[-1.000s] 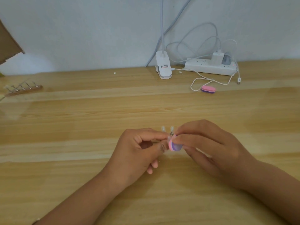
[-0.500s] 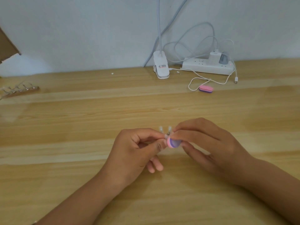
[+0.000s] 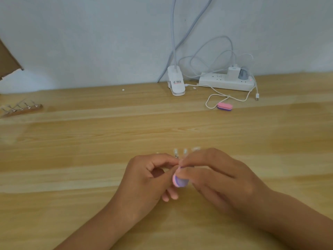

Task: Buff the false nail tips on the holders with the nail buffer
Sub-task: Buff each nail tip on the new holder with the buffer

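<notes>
My right hand (image 3: pixel 221 179) grips a small pink and purple nail buffer (image 3: pixel 179 181) between thumb and fingers at the middle of the wooden table (image 3: pixel 90 141). My left hand (image 3: pixel 147 179) pinches a nail-tip holder just left of the buffer; its base is hidden under my fingers. Clear false nail tips (image 3: pixel 180 152) stick up on clips just beyond my fingertips. The buffer's upper end sits against the spot that my left fingers pinch. A second wooden holder (image 3: pixel 21 109) with several clips lies at the far left.
A second pink and purple buffer (image 3: pixel 224 106) lies at the back right beside a white cable loop (image 3: pixel 210 101). Behind it are a white power strip (image 3: pixel 226 83) with plugs, a white lamp clamp (image 3: pixel 175 82) and a piece of cardboard (image 3: pixel 7 60) at the left edge.
The buffer has slid a little toward me and down against the pinched holder. Both hands stay together at the same spot on the table.
</notes>
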The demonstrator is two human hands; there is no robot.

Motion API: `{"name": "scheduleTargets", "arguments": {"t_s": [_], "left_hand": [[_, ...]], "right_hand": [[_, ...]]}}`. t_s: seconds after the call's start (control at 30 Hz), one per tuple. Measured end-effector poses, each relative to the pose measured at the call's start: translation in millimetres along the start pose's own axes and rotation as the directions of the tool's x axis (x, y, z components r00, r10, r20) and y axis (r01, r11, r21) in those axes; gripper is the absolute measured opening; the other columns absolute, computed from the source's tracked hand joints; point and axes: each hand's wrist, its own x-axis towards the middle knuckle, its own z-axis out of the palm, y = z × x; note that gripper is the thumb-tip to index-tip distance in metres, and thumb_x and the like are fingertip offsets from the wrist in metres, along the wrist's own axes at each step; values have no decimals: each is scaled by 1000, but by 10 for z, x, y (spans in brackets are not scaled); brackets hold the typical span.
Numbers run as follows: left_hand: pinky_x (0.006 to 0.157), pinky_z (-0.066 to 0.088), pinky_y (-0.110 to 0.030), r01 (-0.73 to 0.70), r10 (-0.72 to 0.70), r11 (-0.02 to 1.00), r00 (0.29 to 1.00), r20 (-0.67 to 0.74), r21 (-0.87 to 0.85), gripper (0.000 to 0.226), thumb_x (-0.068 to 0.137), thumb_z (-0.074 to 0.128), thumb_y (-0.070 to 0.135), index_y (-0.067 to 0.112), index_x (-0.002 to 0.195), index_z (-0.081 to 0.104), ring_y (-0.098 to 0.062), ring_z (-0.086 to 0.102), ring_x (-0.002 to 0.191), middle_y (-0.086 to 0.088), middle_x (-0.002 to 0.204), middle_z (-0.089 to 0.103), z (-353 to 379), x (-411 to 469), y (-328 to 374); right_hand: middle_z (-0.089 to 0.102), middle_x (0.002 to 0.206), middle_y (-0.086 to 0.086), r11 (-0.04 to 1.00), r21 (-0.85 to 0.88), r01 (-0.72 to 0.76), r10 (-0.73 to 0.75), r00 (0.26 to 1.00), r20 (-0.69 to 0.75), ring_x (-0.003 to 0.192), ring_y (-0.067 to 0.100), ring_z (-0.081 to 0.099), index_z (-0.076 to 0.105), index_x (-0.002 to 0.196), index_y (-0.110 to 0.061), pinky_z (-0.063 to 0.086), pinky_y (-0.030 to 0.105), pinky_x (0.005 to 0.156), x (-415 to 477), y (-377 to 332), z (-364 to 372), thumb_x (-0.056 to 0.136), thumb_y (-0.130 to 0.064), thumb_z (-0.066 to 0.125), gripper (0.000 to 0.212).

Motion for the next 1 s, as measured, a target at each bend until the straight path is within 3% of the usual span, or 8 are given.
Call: {"name": "scheduleTargets", "arguments": {"t_s": [0.07,0.2,0.37,0.53,0.7,0.8,0.9,1.0], "left_hand": [[43,48,-26,-9,9,1000,1000,-12,3,13,81,73,34,24,87,78,-17,65,48,-1,65,71,-1,-3,-8],[42,48,-26,-7,7,1000,997,-79,4,16,76,74,30,19,86,79,-17,62,43,-2,57,68,21,14,-7],[45,49,-23,-57,59,997,998,-37,44,26,72,67,40,23,89,79,-12,63,45,3,59,70,0,-31,8],[46,47,-21,-65,74,992,995,-72,112,9,81,74,27,26,88,79,-11,60,42,2,53,67,19,-10,-1],[45,51,-24,-116,120,983,993,-19,139,16,79,69,37,31,92,77,-11,64,47,10,63,70,-3,-45,7],[42,50,-28,-119,132,975,989,-60,190,9,82,75,31,31,91,78,-12,64,45,11,64,70,11,-28,12],[42,51,-30,-94,107,980,992,-65,178,11,80,75,32,30,90,78,-13,64,45,8,62,70,18,-19,18],[44,51,-25,-90,94,989,995,-28,119,20,79,70,35,24,93,79,-12,64,46,9,63,70,5,-37,26]], "right_hand": [[71,107,11,999,-20,41,-41,999,13,95,26,68,76,103,-2,54,32,84,12,3,-15,100,-2,52,24],[68,109,11,995,-85,-47,50,998,28,98,21,65,73,108,-1,52,26,87,-4,168,-141,85,12,64,28],[70,109,11,999,-35,40,-40,999,0,99,24,67,75,109,-3,54,31,87,-19,19,8,98,1,54,24],[68,110,11,995,-88,-53,57,998,41,98,22,66,72,110,-1,52,29,85,-20,180,-151,87,9,64,26],[70,110,11,997,-53,58,-55,997,49,99,25,67,74,110,-4,54,33,85,-25,-1,-3,92,7,60,26],[69,109,11,996,-94,-2,8,998,58,97,24,67,74,108,-2,54,32,82,-9,137,-120,88,10,64,26],[69,109,10,996,-84,-38,41,999,32,96,21,66,73,109,-1,54,30,83,-5,131,-121,87,10,64,26],[71,107,10,996,-67,55,-54,998,19,98,24,67,75,106,-2,55,33,82,-15,14,-19,97,2,56,22]]}}
